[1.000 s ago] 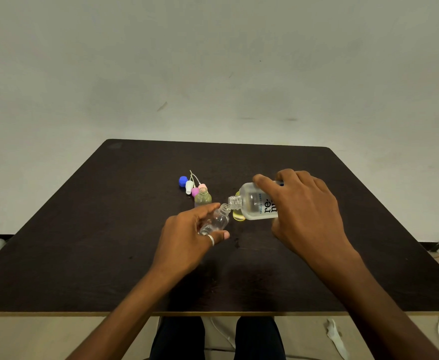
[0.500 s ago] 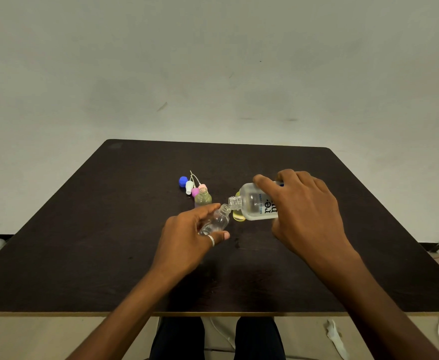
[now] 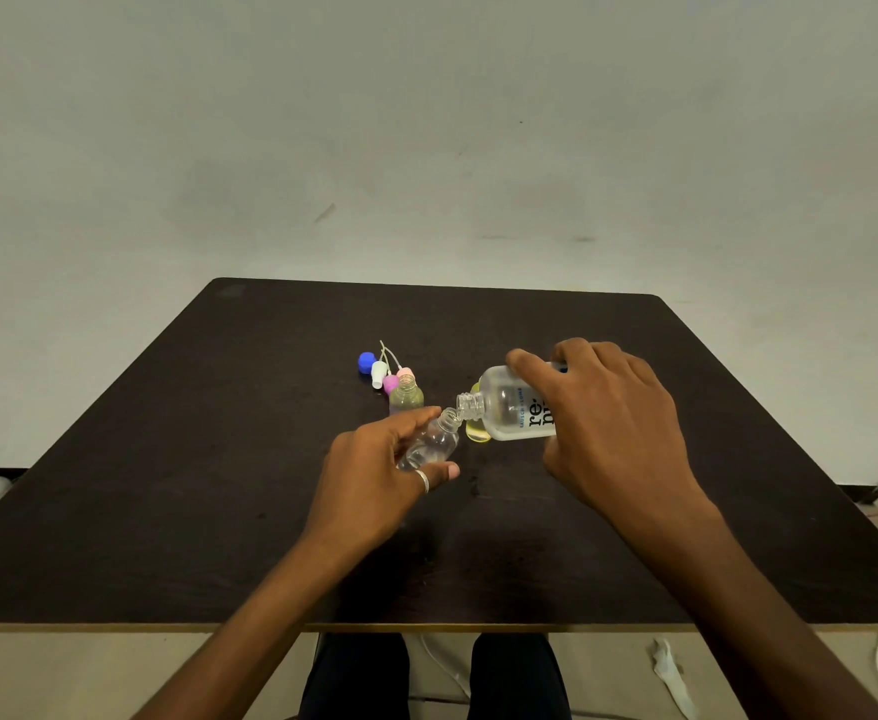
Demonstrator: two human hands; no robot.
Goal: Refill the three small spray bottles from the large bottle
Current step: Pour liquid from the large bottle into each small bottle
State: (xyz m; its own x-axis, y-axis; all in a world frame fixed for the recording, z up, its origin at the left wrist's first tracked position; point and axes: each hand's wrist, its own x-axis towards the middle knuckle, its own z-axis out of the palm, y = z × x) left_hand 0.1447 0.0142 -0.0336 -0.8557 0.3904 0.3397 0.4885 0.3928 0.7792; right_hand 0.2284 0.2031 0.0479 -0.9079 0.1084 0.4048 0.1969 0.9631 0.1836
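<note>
- Left hand (image 3: 374, 475) — fingers and thumb curled round a small clear bottle (image 3: 429, 445), held tilted just above the table (image 3: 193, 485), open mouth up and to the right.
- Right hand (image 3: 608, 423) — grasping the large bottle (image 3: 509, 410) by its body. The bottle lies nearly on its side, uncapped neck pointing left at the clear bottle's mouth. Whether the lips touch cannot be told.
- Step in hand, by judgement: pouring into the clear bottle. Keep the two mouths lined up, lift the large bottle's base slowly for a thin stream, watch the level through the clear wall, and stop short of the neck so the spray tube has room.
- Green-tinted small bottle (image 3: 406, 400) — upright, just beyond the left fingertips.
- Yellow small bottle (image 3: 478, 433) — partly hidden behind the large bottle's neck.
- Spray caps, blue (image 3: 367, 362), white (image 3: 377, 375) and pink (image 3: 390, 383), with thin tubes, lying together past the green bottle.
</note>
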